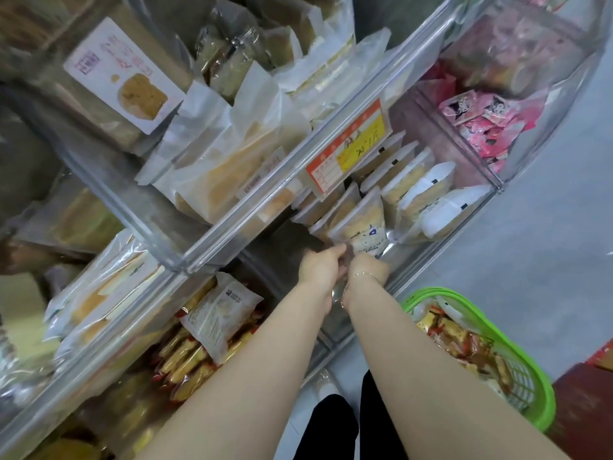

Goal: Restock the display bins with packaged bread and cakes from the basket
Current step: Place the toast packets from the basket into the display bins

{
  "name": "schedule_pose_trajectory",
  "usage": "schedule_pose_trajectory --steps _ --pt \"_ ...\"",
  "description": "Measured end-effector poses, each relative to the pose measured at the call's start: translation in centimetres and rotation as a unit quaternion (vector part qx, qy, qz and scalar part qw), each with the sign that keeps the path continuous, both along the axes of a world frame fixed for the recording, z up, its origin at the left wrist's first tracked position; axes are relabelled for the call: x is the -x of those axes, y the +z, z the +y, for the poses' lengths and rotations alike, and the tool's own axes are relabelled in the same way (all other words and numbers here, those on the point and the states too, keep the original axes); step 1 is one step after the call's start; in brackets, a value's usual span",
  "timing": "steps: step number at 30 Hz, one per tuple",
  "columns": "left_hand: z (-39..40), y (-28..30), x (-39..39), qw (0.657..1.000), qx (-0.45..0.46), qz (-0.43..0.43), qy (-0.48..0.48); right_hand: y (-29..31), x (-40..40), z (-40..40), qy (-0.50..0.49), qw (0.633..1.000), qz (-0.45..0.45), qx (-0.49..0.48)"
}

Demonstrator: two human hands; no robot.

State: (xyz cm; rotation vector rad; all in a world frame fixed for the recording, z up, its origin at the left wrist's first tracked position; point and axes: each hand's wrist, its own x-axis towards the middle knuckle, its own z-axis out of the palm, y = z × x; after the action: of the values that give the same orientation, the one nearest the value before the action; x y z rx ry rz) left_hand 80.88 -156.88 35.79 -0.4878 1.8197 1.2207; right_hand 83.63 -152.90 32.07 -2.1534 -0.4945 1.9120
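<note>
Both hands at a clear bread packet in the lower display bin.

The bread packet (pixel 360 232), clear film with blue print over a pale loaf, stands upright at the near end of a row of similar packets in the clear bin (pixel 441 242). The left hand (pixel 320 268) and right hand (pixel 370 268) pinch its bottom edge. An orange price tag (pixel 348 146) hangs above; the green basket (pixel 517 366) sits right.

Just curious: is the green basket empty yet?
No. The green basket still holds red and yellow packets.
</note>
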Motion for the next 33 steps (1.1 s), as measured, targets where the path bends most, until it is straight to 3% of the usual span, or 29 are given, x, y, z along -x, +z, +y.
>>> schedule_pose_trajectory --steps 4,9,11,13,17,20,23,25,27,29,31,33 --pt "0.8 -0.5 0.2 0.999 -0.031 0.031 -0.009 0.2 0.0 0.9 0.189 0.975 -0.089 -0.076" --pt "1.8 -0.7 -0.3 0.999 -0.034 0.033 0.018 0.6 -0.7 1.1 0.287 0.931 -0.082 -0.212" --pt "1.7 -1.1 -0.2 0.999 -0.001 0.044 0.008 0.8 -0.8 1.5 0.332 0.913 -0.070 -0.224" --pt "1.5 -1.1 0.0 0.995 0.044 0.065 -0.062 0.8 -0.9 2.1 0.382 0.895 -0.062 -0.222" --pt "1.0 0.1 0.6 0.982 0.069 0.066 -0.166 1.9 -1.2 3.2 0.442 0.883 -0.037 -0.152" --pt "-0.6 2.6 0.5 0.975 0.041 0.086 -0.198 4.3 -1.4 3.4 0.493 0.853 -0.055 -0.159" --pt "-5.4 5.8 -0.5 0.969 -0.057 0.161 -0.176 7.7 -2.3 2.8 0.551 0.789 -0.069 -0.262" --pt "-10.3 7.3 -1.7 0.957 -0.069 0.243 -0.140 10.0 -3.1 1.1 0.535 0.772 -0.046 -0.342" --pt "-14.9 7.5 -2.1 0.922 0.038 0.358 -0.142 12.0 -3.7 -1.8 0.506 0.769 0.014 -0.391" --pt "-18.7 5.8 -0.8 0.837 0.221 0.444 -0.231 12.7 -3.6 -5.2 0.510 0.778 0.103 -0.352" --pt "-20.8 3.9 0.8 0.797 0.346 0.345 -0.356 12.1 -3.3 -8.4 0.600 0.734 0.121 -0.296" --pt "-21.9 2.5 2.0 0.781 0.357 0.290 -0.422 10.5 -3.2 -10.7 0.702 0.660 0.083 -0.253"
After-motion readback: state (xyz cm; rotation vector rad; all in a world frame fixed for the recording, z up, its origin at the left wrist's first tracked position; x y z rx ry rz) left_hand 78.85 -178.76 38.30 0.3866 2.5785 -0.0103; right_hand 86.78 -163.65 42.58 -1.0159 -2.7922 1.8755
